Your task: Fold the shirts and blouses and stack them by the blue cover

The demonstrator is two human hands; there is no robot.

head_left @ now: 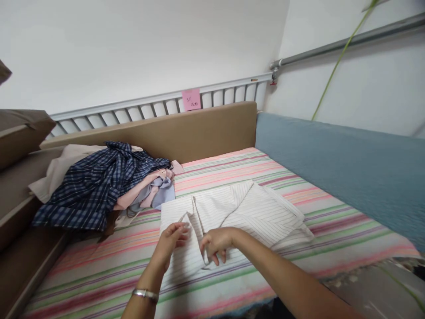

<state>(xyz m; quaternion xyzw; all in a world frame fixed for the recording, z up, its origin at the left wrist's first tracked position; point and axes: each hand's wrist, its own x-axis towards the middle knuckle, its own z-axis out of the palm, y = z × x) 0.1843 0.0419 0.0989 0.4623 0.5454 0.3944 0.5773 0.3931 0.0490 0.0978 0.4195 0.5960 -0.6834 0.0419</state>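
Head view — a white striped garment [252, 212] lies partly folded on the striped bedspread [113, 266], to the right of a clothes pile [99, 177]. The left hand [172, 239] pinches a raised edge of it; the right hand [217, 243], fingers bent, touches the cloth close by — whether it grips, I cannot tell.

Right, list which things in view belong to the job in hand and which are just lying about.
In hand:
white garment
left hand and right hand, both at it
striped cover, beneath it

Apparently just lying about:
plaid garment
pink garment
pink note
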